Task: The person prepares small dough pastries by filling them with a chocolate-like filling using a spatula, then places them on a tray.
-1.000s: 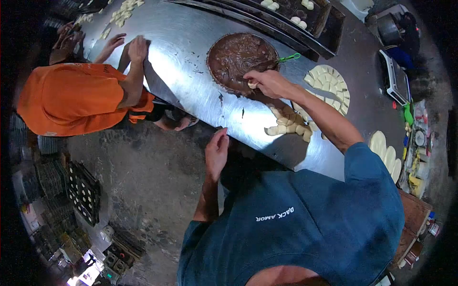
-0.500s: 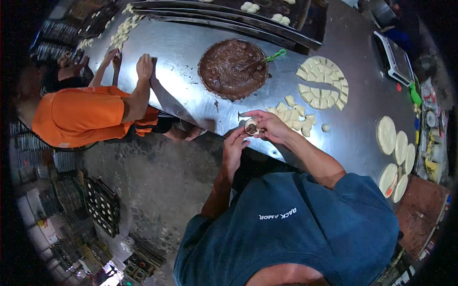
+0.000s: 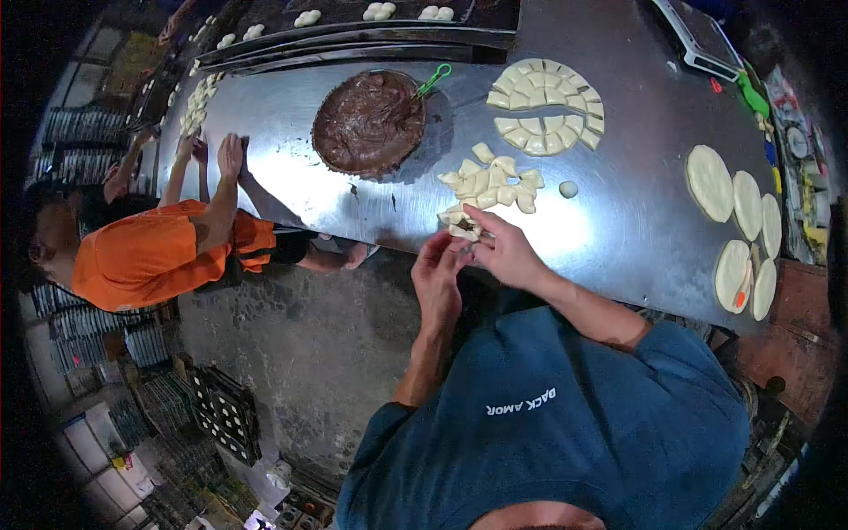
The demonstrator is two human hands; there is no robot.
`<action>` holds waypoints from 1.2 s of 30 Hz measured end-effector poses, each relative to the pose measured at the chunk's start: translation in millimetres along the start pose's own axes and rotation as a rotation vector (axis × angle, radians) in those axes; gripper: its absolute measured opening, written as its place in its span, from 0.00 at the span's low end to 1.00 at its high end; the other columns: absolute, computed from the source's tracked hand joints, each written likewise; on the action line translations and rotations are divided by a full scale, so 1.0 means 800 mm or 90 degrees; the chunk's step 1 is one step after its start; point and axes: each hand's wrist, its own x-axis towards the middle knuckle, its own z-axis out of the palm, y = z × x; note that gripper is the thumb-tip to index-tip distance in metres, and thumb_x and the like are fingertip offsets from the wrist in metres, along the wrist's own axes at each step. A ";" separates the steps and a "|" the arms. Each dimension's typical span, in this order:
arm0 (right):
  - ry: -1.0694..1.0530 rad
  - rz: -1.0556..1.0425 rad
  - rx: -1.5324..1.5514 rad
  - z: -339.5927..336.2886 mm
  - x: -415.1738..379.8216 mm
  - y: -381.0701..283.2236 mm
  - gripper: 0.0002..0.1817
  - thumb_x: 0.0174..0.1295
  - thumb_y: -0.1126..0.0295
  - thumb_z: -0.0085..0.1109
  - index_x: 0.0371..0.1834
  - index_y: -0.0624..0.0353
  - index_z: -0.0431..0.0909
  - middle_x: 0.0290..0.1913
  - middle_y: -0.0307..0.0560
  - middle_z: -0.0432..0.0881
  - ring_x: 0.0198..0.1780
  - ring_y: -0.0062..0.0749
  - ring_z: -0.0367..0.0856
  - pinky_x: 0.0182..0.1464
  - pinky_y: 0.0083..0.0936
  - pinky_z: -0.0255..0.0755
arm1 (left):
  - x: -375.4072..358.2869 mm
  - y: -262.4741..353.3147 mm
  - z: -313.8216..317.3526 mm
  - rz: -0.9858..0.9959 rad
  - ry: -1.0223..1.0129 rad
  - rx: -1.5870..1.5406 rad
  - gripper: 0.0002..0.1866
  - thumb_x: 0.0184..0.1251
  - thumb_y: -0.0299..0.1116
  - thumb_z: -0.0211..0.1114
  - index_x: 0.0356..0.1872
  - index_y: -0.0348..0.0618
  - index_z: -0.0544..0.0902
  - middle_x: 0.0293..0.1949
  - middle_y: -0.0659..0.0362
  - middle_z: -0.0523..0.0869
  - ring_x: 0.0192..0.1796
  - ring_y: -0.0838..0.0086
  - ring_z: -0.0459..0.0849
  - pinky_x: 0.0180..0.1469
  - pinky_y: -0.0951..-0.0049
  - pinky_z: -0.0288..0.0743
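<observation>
A small piece of dough with dark brown filling (image 3: 464,228) is pinched between my two hands at the table's near edge. My left hand (image 3: 437,278) holds it from below left, fingers closed. On the other side, my right hand (image 3: 510,252) grips it between thumb and fingers. Just beyond lies a loose heap of cut dough pieces (image 3: 495,184), with a round dough ball (image 3: 568,189) to its right. Farther off stands a wide round pan of brown filling (image 3: 362,124), a green-handled tool (image 3: 433,81) resting in it.
A dough round cut into segments (image 3: 546,86) lies beyond the heap. Flat dough ovals (image 3: 709,183) sit at the right, with a scale (image 3: 698,37) at the far right. Stacked trays (image 3: 353,42) line the back. A co-worker in an orange shirt (image 3: 137,258) stands left.
The view has shifted, so the table contents appear farther left and higher. My hands have turned the filled dough, and less of its brown filling shows. The co-worker's hands have moved.
</observation>
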 end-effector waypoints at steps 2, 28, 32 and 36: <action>0.123 -0.206 -0.266 0.001 -0.010 -0.024 0.23 0.60 0.81 0.51 0.61 0.68 0.69 0.54 0.61 0.78 0.53 0.49 0.80 0.52 0.32 0.76 | -0.002 -0.006 -0.001 0.068 -0.012 0.113 0.13 0.65 0.25 0.62 0.48 0.31 0.77 0.43 0.58 0.80 0.43 0.78 0.78 0.47 0.78 0.73; 0.066 -0.221 -0.385 0.000 0.082 -0.061 0.11 0.53 0.72 0.64 0.41 0.56 0.80 0.31 0.43 0.79 0.33 0.42 0.78 0.38 0.33 0.67 | 0.123 0.030 -0.050 -0.180 -0.276 -0.086 0.15 0.67 0.24 0.59 0.53 0.33 0.78 0.48 0.52 0.83 0.48 0.72 0.83 0.49 0.72 0.80; 0.189 -0.196 -0.457 -0.023 0.011 -0.023 0.08 0.52 0.75 0.66 0.34 0.57 0.78 0.32 0.45 0.79 0.34 0.40 0.78 0.37 0.33 0.68 | 0.103 -0.013 -0.006 -0.240 -0.295 0.008 0.15 0.63 0.21 0.63 0.51 0.33 0.79 0.45 0.54 0.83 0.43 0.75 0.82 0.47 0.75 0.79; 0.302 -0.128 -0.426 -0.064 -0.060 0.023 0.06 0.52 0.77 0.62 0.32 0.58 0.76 0.32 0.47 0.77 0.34 0.44 0.78 0.36 0.35 0.71 | 0.053 -0.082 0.048 -0.294 -0.351 0.046 0.19 0.65 0.23 0.62 0.57 0.33 0.74 0.44 0.55 0.83 0.44 0.75 0.81 0.48 0.77 0.76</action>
